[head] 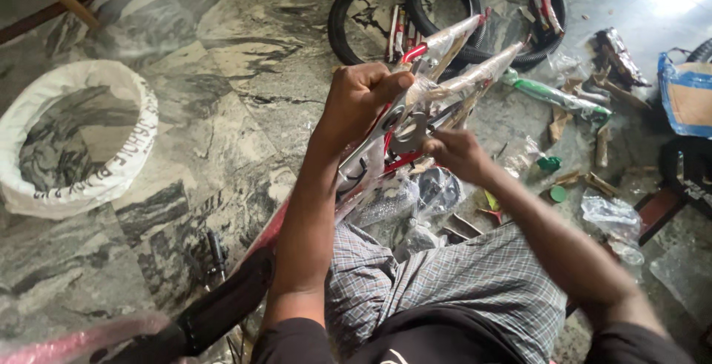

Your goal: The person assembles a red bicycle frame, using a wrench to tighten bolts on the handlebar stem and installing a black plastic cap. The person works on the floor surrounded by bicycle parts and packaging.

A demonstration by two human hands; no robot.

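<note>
Your left hand [361, 95] is fisted tight on the bike frame [415, 123], gripping the red-and-white part where the plastic-wrapped stays [467, 56] fan out toward the tyres [445, 15]. Your right hand [454, 152] is closed on the frame from just below and to the right, fingers pinched at the grey drilled plate [410, 135] (what's pinched is hidden by the knuckles, can't tell if it's a fastener or a tool). The frame sits across your lap over the checked cloth [445, 282], its far end pointing at the tyres.

Risks as I read them:
- loose wrap on the frame is slick, so the left grip could slide and the frame twist off your lap
- small parts right of the frame, green caps [552, 178] and cardboard scraps [586, 145], are easy to scatter if the frame swings
- anything dropped lands on marble floor [185, 126] and rolls; the white sack [78, 138] sits well left of the frame, no catch there
- fingers near the plate holes could get nipped
</note>
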